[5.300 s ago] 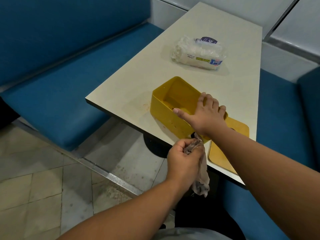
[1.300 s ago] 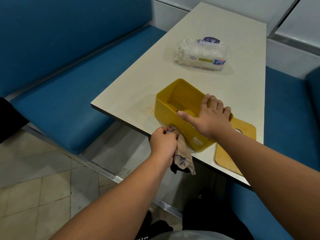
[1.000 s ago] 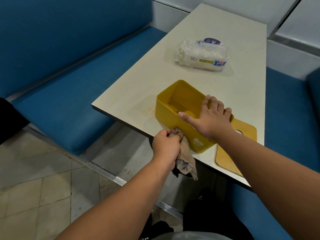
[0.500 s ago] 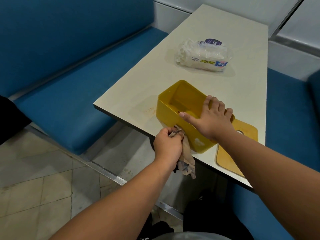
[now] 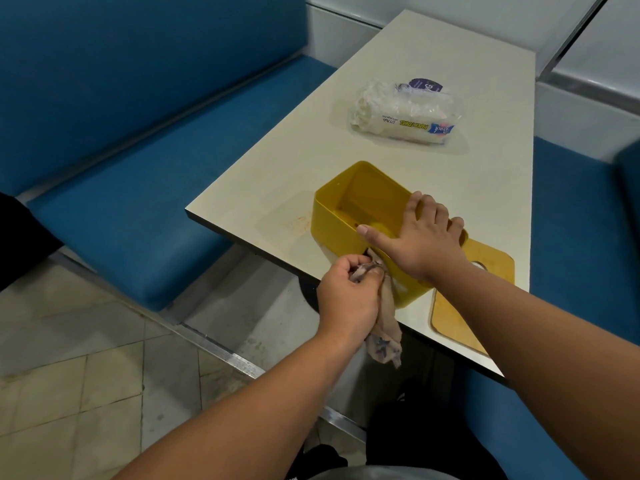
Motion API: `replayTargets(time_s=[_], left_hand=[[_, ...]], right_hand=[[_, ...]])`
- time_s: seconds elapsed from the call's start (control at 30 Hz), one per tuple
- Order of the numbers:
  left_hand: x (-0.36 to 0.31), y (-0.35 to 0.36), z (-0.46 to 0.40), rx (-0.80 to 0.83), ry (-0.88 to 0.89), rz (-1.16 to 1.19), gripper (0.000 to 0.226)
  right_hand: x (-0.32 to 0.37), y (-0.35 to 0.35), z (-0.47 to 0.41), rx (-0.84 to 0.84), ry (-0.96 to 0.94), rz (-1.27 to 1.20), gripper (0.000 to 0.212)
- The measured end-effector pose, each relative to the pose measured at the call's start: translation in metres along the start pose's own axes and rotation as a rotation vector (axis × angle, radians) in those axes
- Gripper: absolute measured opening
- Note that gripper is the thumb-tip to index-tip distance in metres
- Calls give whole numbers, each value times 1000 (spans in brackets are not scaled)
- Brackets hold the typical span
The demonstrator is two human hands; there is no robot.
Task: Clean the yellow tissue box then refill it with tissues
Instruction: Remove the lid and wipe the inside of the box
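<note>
An open yellow tissue box (image 5: 341, 216) stands near the table's front edge, its inside bare. My right hand (image 5: 420, 239) lies across the box's top rim, fingers over the far wall and thumb stretched along the near wall. My left hand (image 5: 348, 294) grips a crumpled greyish cloth (image 5: 384, 327) and presses it against the box's near outer wall; the cloth's tail hangs below the table edge. The box's lid (image 5: 467, 299), tan with a cut-out, lies flat to the right. A plastic pack of paper towels (image 5: 403, 114) lies farther back on the table.
The cream table (image 5: 277, 174) has a faint orange stain (image 5: 299, 221) left of the box. Blue bench seats (image 5: 131, 209) flank the table on both sides. A tiled floor (image 5: 69, 358) lies at lower left.
My left hand with the cloth has slid a little to the right along the box's near wall. My right hand stays on the rim.
</note>
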State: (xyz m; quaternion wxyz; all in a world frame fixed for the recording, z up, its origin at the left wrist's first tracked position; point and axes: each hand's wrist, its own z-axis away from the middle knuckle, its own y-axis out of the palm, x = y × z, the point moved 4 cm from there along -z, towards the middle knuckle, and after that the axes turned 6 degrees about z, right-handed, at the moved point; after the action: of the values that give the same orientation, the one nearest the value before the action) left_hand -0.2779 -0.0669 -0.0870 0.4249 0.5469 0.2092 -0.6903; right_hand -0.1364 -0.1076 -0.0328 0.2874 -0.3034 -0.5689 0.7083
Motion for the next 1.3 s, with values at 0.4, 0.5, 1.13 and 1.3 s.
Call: replayTargets(time_s=[0.4, 0.5, 1.13, 1.3], left_hand=[[-34, -51, -55, -281, -88, -277, 17], [-34, -39, -45, -238, -42, -413, 23], [1, -10, -8, -20, -125, -341, 10], [3, -3, 1, -10, -138, -308, 6]], right_hand=[[1, -1, 2, 17, -7, -9, 127], [0, -1, 1, 10, -9, -6, 128], [0, 0, 1, 8, 7, -11, 128], [1, 0, 1, -2, 2, -9, 128]])
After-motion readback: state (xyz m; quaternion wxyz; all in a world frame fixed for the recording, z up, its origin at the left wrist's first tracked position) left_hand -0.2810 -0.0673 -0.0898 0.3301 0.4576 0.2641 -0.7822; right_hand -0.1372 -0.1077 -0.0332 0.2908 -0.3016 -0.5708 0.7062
